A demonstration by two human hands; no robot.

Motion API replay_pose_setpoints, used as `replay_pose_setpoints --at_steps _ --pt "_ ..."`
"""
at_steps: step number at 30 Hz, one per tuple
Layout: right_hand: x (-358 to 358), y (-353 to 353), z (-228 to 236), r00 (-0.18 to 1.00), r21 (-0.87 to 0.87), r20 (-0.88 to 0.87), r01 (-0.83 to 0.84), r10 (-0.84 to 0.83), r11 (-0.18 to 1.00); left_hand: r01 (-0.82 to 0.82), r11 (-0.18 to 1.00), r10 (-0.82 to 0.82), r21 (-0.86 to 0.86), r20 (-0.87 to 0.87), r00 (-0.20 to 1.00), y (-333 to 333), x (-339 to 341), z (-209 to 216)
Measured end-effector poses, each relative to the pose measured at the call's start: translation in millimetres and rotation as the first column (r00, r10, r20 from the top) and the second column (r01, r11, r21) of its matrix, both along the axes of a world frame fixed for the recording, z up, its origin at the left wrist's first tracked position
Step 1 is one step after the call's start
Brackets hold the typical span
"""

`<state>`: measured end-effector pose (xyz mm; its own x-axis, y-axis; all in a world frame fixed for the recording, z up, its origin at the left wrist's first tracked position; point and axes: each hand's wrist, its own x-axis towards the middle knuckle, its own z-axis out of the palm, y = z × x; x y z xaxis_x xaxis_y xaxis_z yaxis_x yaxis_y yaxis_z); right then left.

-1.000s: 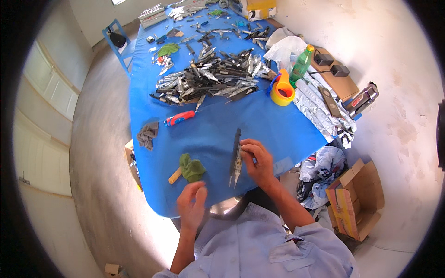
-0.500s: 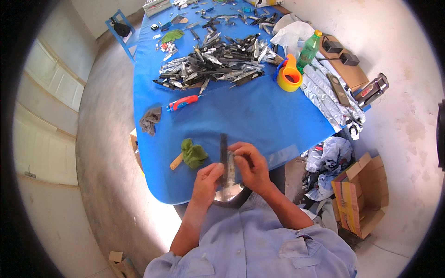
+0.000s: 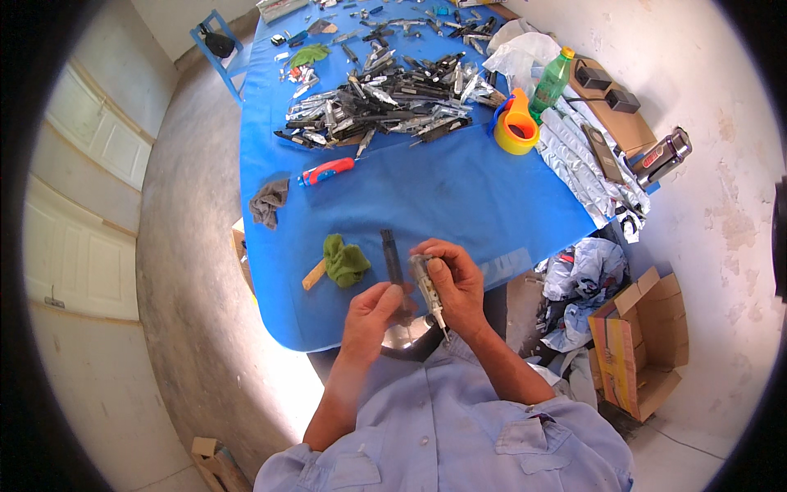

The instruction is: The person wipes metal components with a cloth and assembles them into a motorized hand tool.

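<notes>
At the table's near edge, my left hand (image 3: 369,318) pinches a long, dark, narrow part (image 3: 390,256) that stands nearly upright. My right hand (image 3: 461,287) grips a silver-and-whitish slim part (image 3: 428,287) with a thin pointed end toward me. The two parts are side by side, a small gap between them. Under the hands shows a shiny rounded metal surface (image 3: 402,338), mostly hidden. Left of my hands lie a crumpled green cloth (image 3: 346,261) and a wooden handle (image 3: 313,276) sticking out from it.
A pile of black and silver slim parts (image 3: 385,102) covers the blue table's (image 3: 459,184) far middle. A red-and-blue tool (image 3: 328,171) and grey rag (image 3: 268,203) lie left. Tape dispenser (image 3: 516,135), green bottle (image 3: 551,86) and flask (image 3: 662,156) stand right; an open carton (image 3: 643,344) sits below.
The silver part has come away from the dark one, and my right hand has shifted slightly right with it. Its pointed end now tips toward me. My left hand keeps the dark part.
</notes>
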<state>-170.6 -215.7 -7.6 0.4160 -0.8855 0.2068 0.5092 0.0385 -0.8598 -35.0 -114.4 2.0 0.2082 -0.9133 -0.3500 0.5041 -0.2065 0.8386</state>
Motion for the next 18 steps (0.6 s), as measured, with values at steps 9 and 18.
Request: replay_pose_setpoints --at_steps 9,18 --pt "0.1 5.5 0.5 0.966 -0.293 -0.223 0.062 -0.132 0.954 0.036 0.999 -0.033 -0.001 0.322 0.946 -1.3 -12.2 12.8" --pt "2.5 6.9 0.1 0.959 -0.290 -0.239 0.078 -0.152 0.954 0.048 0.999 -0.047 -0.015 0.097 0.994 2.7 -4.2 3.8"
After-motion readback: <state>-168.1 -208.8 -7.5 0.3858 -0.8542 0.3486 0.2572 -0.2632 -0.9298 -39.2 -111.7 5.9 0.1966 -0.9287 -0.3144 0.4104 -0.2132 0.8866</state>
